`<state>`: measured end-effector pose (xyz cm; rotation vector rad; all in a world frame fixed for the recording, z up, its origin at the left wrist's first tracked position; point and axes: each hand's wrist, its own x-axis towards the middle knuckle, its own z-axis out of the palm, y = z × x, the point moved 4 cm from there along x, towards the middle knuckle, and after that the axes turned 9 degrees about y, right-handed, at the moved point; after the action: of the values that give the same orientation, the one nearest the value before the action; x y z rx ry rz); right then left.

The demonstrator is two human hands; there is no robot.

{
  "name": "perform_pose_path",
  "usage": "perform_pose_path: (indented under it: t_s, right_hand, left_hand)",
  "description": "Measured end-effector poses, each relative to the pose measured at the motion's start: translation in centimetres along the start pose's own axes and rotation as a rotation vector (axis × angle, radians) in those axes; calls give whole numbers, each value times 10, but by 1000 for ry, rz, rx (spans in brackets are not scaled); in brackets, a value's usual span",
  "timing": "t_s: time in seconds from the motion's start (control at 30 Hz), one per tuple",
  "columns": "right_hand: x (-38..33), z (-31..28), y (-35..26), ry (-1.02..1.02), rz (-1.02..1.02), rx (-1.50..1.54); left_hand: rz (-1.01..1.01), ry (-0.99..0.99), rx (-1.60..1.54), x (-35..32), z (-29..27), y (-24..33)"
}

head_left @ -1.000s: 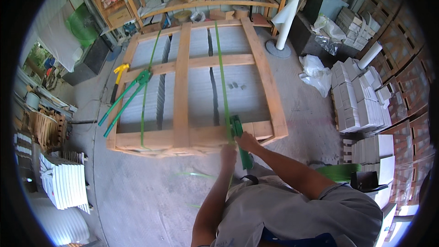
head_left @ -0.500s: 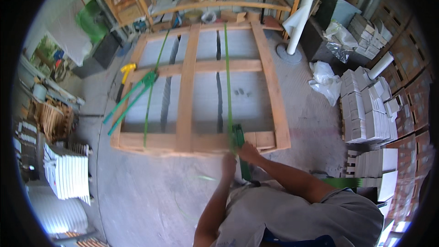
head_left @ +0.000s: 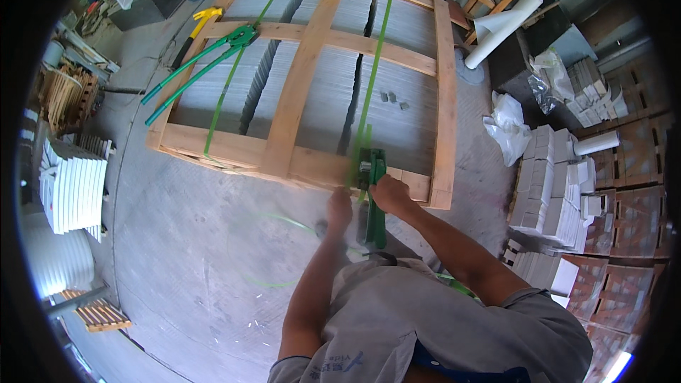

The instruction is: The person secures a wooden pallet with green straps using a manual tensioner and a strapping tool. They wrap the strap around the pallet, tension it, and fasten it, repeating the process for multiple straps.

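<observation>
A wooden crate [head_left: 298, 145] with an open slat top holds upright stacks of flat grey slabs [head_left: 319, 110]. Two green straps run across it; the right-hand strap [head_left: 377, 57] leads down to a green strapping tool [head_left: 376, 213] at the crate's near edge. My right hand [head_left: 391, 195] is closed round the tool's handle. Just left of the tool, my left hand [head_left: 340, 209] is closed at the green strap, which is smeared by motion. On the crate's left side lie long-handled green cutters [head_left: 206, 71], jaws on the slats, and a yellow hammer [head_left: 198, 28] with a dark handle.
A loose green strap tail [head_left: 287, 221] curls over the concrete floor left of my arm. White stacked boxes [head_left: 543, 191], a plastic bag [head_left: 508, 128] and a white roll on a stand [head_left: 507, 28] are to the right. White stacked panels [head_left: 71, 188] stand at left.
The view has shifted, so the crate sits higher and tilted in the picture. My right hand stays on the strapping tool; my left hand stays close beside it. The strap by the tool has moved.
</observation>
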<state>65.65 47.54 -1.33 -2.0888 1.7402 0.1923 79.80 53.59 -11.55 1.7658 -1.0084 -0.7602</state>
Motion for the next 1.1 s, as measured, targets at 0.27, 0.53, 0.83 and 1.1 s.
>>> perform_pose_path:
  t_s: [0.27, 0.53, 0.83, 1.1]
  right_hand:
    - [24, -11, 10, -189, -119, 251]
    - [14, 0, 3, -134, 38, 62]
    - [18, 13, 14, -103, 249, 195]
    - [22, 19, 19, 85, 121, 110]
  left_hand:
    - [-175, -117, -30, 3, -5, 10]
    - [-70, -121, 1, -3, -13, 43]
    - [-68, -136, 103, 9, -20, 39]
    - [-76, -18, 99, 9, -23, 28]
